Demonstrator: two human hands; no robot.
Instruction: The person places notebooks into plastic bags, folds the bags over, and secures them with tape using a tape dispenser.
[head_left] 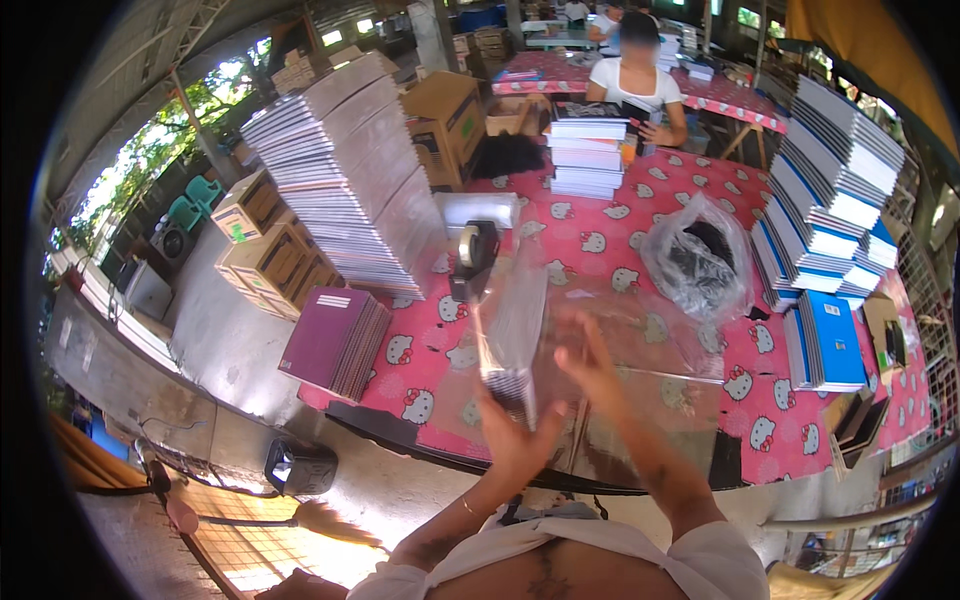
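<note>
Near the table's front edge, my left hand (518,438) grips the lower end of a narrow bundle in clear plastic (515,310). Thin layered edges like those of notebooks show at its near end, though the wrapping and glare hide the rest. My right hand (595,372) is just right of the bundle, fingers apart and holding nothing. A black tape dispenser (475,260) with a roll of tape stands beyond the bundle, slightly left. Under my hands, clear plastic sheeting (640,340) covers part of the table.
Purple notebooks (335,340) and a tall stack of notebooks (340,180) stand left. Blue notebooks (830,340) and high piles (825,190) stand right. A crumpled plastic bag (697,260) lies right of centre. Across the pink table (590,240), a person (635,85) sits behind stacked books (587,158).
</note>
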